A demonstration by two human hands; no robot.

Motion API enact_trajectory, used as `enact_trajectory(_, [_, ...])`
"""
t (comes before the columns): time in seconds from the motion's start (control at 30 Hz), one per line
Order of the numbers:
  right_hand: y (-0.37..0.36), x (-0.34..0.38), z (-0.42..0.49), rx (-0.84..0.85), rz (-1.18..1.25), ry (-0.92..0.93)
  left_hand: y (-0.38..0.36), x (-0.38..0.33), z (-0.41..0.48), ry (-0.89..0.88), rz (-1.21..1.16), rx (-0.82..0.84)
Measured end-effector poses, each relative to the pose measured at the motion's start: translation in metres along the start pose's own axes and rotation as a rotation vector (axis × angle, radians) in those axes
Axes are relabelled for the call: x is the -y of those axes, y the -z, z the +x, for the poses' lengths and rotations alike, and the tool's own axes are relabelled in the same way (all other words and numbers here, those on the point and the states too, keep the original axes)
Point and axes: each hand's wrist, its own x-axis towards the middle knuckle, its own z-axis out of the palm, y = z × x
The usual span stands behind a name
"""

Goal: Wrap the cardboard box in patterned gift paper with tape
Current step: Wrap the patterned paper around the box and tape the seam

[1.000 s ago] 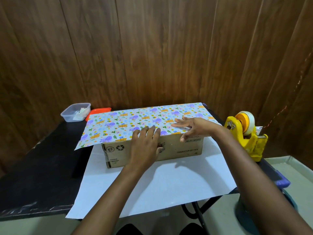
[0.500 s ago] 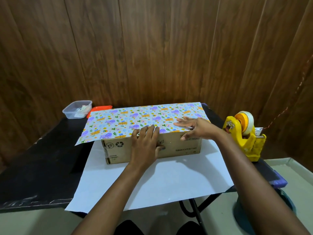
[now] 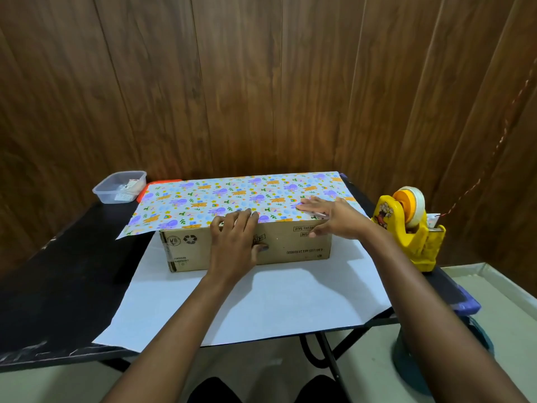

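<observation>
On the black table (image 3: 58, 271): your cardboard box (image 3: 290, 242) sits dead centre, long side facing you, the print on its near face upside down.
Gift paper (image 3: 232, 196): patterned side up, and it's lying flat across the box top, its edge running along the near top rim; at 9 o'clock a flap juts out past the box end, off the table.
White sheet (image 3: 261, 301): spread under the box and reaching out to 6 o'clock, past the table's near edge.
Left hand (image 3: 232, 242): palm flat on the near face, fingers straight up over the rim, tips touching the paper's edge.
Right hand (image 3: 331, 219): over at 3 o'clock on the top, fingers spread and pressing the paper down, thumb dropped onto the near face.
Hands: both laid flat, gripping nothing, apart from each other.
Tape dispenser (image 3: 412, 228): yellow, roll loaded, standing at 3 o'clock, apart from the box.
Plastic tub (image 3: 119, 187): clear, at 10 o'clock, with an orange lid (image 3: 151, 186) just beside it, partly hidden under the paper.
</observation>
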Motion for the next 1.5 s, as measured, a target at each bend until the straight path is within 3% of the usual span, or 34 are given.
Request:
enact_trajectory(0.3, [0.017, -0.008, -0.001, 0.110, 0.230, -0.055, 0.000, 0.003, 0.002, -0.056, 0.007, -0.013])
enact_trajectory(0.53, [0.022, -0.003, -0.001, 0.134, 0.140, -0.053, -0.001, -0.028, 0.022, -0.242, -0.047, 0.039])
enact_trajectory(0.63, [0.019, -0.002, -0.004, 0.114, 0.184, -0.059, -0.006, -0.037, 0.018, -0.206, -0.049, 0.071])
enact_trajectory(0.8, [-0.008, -0.006, -0.021, -0.180, 0.427, -0.057, -0.009, -0.040, 0.015, -0.186, 0.026, 0.073])
enact_trajectory(0.97, [-0.038, -0.006, -0.041, -0.543, 0.414, -0.134, -0.013, -0.046, 0.014, -0.154, 0.104, 0.128])
enact_trajectory(1.03, [-0.053, 0.000, -0.050, -0.744, 0.496, -0.230, -0.014, -0.046, 0.013, -0.158, 0.102, 0.118])
enact_trajectory(1.1, [-0.072, 0.004, -0.058, -0.830, 0.582, -0.396, -0.015, -0.046, 0.013, -0.167, 0.108, 0.107])
enact_trajectory(1.23, [-0.096, -0.001, -0.050, -0.691, 0.643, -0.638, -0.016, -0.046, 0.015, -0.181, 0.113, 0.099])
enact_trajectory(1.37, [-0.097, -0.010, -0.037, -0.505, 0.484, -0.608, -0.020, -0.046, 0.014, -0.165, 0.093, 0.100])
enact_trajectory(1.5, [-0.100, -0.007, -0.040, -0.469, 0.376, -0.600, -0.022, -0.049, 0.013, -0.142, 0.077, 0.088])
